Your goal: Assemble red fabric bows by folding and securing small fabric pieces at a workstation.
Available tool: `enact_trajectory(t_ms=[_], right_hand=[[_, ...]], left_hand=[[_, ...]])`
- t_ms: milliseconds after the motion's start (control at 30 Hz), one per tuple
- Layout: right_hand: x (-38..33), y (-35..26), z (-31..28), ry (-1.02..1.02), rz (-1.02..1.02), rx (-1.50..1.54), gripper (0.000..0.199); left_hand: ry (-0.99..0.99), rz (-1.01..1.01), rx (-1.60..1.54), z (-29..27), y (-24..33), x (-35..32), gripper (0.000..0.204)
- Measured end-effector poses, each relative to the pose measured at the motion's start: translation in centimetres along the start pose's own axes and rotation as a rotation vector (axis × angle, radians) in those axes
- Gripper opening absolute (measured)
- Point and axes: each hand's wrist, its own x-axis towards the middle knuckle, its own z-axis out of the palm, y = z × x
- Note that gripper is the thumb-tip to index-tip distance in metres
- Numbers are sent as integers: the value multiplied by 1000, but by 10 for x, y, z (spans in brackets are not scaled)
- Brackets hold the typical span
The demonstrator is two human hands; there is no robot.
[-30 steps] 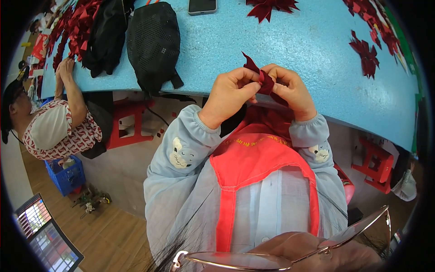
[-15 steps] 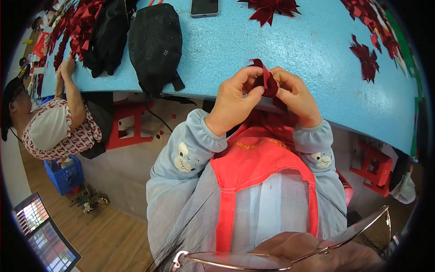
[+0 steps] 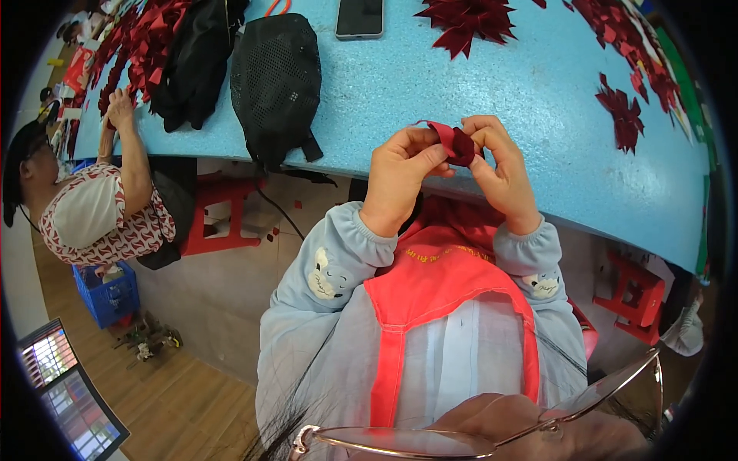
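A dark red ribbon (image 3: 461, 147), curled into a small rosette-like fold, is held above the near edge of the blue table. My left hand (image 3: 403, 173) pinches its left side between thumb and fingers, where a lighter red strip sticks up. My right hand (image 3: 503, 169) has thumb and fingers closed on its right side. The fingers hide part of the fold. Straight ahead on the table lies a cluster of pointed dark red ribbon pieces (image 3: 469, 21).
A black mesh bag (image 3: 277, 84) and a phone (image 3: 360, 18) lie on the blue table (image 3: 377, 92). More red ribbon pieces (image 3: 619, 114) lie at right, with a heap (image 3: 157, 38) at far left. There, a co-worker (image 3: 108, 200) handles ribbon. Red stools (image 3: 223, 219) stand below.
The ribbon has been turned, so its loose strip lies lower and the dark fold faces up more. My right fingers have shifted on it. The view has moved slightly.
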Motion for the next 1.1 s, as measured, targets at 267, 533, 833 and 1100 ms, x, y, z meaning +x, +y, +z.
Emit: enact_trajectory(t_ms=[267, 533, 833, 1100], right_hand=[[3, -8, 5, 21, 46, 72, 10], [8, -5, -1, -59, 227, 568, 16], [14, -20, 7, 113, 208, 649, 21], [19, -15, -21, -69, 282, 640, 18]], left_hand=[[16, 196, 28, 13, -2, -2, 14], [-58, 405, 76, 9, -8, 5, 11], [-23, 342, -47, 28, 10, 7, 15], [-233, 363, 95, 15, 5, 20, 11]])
